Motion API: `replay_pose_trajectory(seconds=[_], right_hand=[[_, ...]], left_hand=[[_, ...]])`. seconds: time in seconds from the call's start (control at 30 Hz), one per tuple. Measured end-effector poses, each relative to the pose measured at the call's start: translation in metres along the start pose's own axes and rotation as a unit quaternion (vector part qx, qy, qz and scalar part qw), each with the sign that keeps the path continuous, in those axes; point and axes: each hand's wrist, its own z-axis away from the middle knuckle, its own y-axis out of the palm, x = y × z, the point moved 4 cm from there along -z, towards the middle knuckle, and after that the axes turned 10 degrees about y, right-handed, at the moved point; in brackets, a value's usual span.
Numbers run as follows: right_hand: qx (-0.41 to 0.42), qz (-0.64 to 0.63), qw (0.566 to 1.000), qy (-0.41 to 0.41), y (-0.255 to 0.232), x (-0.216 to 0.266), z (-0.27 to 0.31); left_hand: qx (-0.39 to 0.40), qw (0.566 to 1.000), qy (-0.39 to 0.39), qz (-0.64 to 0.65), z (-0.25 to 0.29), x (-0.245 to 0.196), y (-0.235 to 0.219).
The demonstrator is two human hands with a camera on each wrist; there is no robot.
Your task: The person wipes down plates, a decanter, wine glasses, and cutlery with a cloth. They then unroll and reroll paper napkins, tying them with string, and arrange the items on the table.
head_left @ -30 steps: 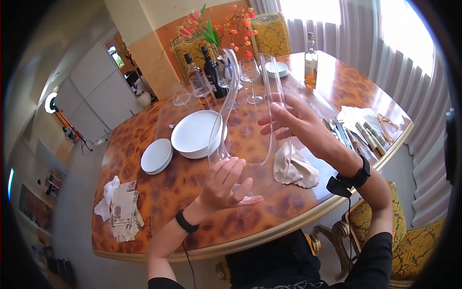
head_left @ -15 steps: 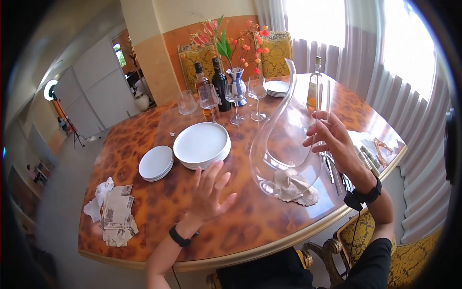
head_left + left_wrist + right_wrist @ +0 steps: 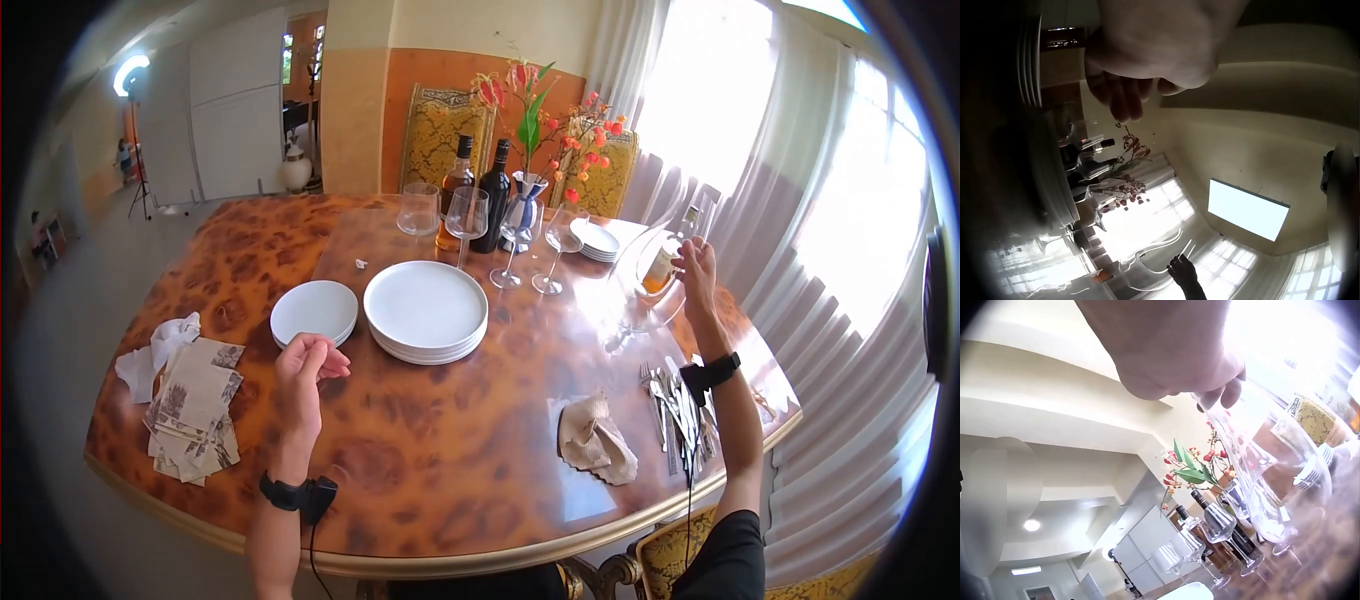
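Across the polished table [image 3: 450, 490], we grip the glass decanter [image 3: 632, 302] with our right hand [image 3: 700, 274] at upper right, now shifted farther out, its move apparently well along, while our left hand [image 3: 303, 375] hovers empty, loosely curled, at centre left.

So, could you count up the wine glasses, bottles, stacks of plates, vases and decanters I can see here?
Wine glasses: 4
Bottles: 3, one seen through the decanter
Stacks of plates: 3
Vase: 1
Decanter, held in the right hand: 1
Total: 12
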Motion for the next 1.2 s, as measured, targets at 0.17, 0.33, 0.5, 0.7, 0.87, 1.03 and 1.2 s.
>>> replay_pose_trajectory(seconds=[0.17, 0.33, 0.5, 0.7, 0.87, 1.03, 1.2], right_hand=[[-0.007, 0.012, 0.999, -0.051, 0.033, -0.06, -0.079], [-0.034, 0.044, 0.996, -0.069, 0.068, -0.091, -0.113], [-0.04, 0.018, 0.998, -0.036, 0.093, -0.115, -0.122], [-0.062, 0.083, 0.992, -0.077, 0.114, -0.115, -0.112], [-0.045, 0.144, 0.984, -0.099, 0.115, -0.119, -0.106], [-0.012, 0.102, 0.992, -0.069, 0.112, -0.12, -0.108], [0.045, 0.1, 0.993, -0.05, 0.108, -0.11, -0.099]], left_hand=[[-0.024, 0.998, -0.056, 0.022, 0.001, 0.007, -0.004], [0.012, 0.998, -0.055, -0.015, 0.006, -0.002, 0.008], [0.004, 0.997, -0.068, -0.032, 0.006, 0.002, 0.008], [0.003, 0.997, -0.074, -0.034, 0.007, 0.007, 0.007], [-0.001, 0.997, -0.074, -0.038, 0.008, 0.004, 0.01], [0.004, 0.996, -0.086, -0.022, 0.011, 0.004, 0.013], [0.018, 0.997, -0.079, -0.011, 0.012, 0.009, 0.013]])
